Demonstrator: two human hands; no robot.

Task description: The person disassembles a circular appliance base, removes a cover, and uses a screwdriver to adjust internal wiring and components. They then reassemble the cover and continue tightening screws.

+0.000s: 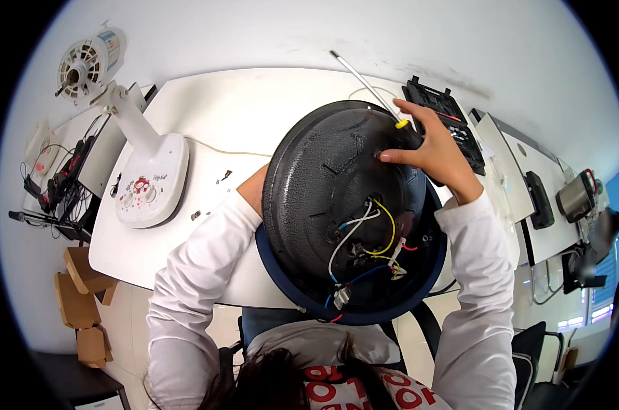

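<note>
A round black metal pan (309, 171), its underside facing me, is tilted up over a dark blue round housing (282, 283). White, yellow and blue wires (393, 225) run from its middle toward the housing's near side. My left hand (254, 188) reaches behind the pan's left edge, so its fingers are hidden. At the upper right, my right hand (432, 147) is closed around the dark handle of a screwdriver (364, 83). The screwdriver's shaft points up and to the left, away from the pan. My right thumb rests on the pan's surface.
A partly dismantled white fan (155, 181) stands on the left of the white table (213, 102), with small loose parts (224, 176) nearby. An open black tool case (453, 116) lies at the back right. Cardboard boxes (77, 301) sit on the floor at left.
</note>
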